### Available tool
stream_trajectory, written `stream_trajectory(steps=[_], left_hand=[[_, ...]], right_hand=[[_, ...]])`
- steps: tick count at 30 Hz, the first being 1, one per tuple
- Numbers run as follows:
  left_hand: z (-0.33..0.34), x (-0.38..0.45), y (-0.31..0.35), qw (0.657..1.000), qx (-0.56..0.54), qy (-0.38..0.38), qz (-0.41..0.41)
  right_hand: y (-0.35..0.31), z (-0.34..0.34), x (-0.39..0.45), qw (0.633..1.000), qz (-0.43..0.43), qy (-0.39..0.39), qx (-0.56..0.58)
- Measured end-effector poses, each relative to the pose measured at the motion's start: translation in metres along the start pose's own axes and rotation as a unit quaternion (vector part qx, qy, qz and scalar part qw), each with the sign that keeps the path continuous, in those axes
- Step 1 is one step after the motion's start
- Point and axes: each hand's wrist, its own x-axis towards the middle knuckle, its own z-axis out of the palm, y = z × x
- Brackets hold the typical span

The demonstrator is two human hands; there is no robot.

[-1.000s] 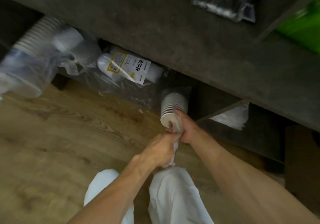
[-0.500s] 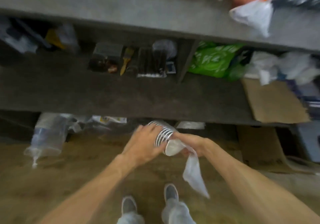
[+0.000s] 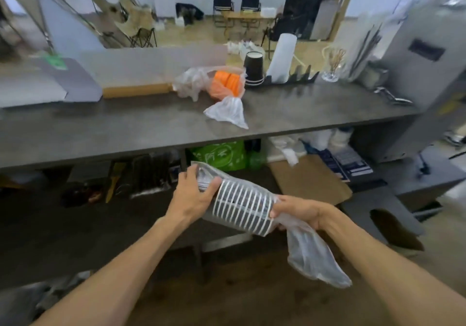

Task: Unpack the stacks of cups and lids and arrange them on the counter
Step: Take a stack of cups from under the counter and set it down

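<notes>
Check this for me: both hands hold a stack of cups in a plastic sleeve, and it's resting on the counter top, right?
Not quite. The head view shows the left hand and right hand holding the stack of cups in its plastic sleeve in mid-air below the counter, not resting on it.

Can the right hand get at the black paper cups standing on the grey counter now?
Probably not yet: the right hand grips the plastic-wrapped stack of white-rimmed cups together with the left hand. The black paper cups stand unobstructed on the grey counter.
</notes>
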Motion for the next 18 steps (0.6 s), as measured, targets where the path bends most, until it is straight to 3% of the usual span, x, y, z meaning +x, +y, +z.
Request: stream_trajectory(steps=[7, 14, 18], left_hand=[[0.046, 0.064, 0.134, 0.987, -0.006, 0.025, 0.161], [0.066, 0.123, 0.234, 0.946, 0.029, 0.066, 0.317], [0.059, 0.163, 0.27, 0.921, 0.062, 0.101, 0.372]], right_hand=[[-0.005, -0.093, -0.046, 0.987, -0.097, 0.109, 0.065], [-0.058, -0.148, -0.046, 0.971, -0.13, 0.181, -0.089], [-0.088, -0.164, -0.015, 0.959, -0.186, 0.2, -0.072]])
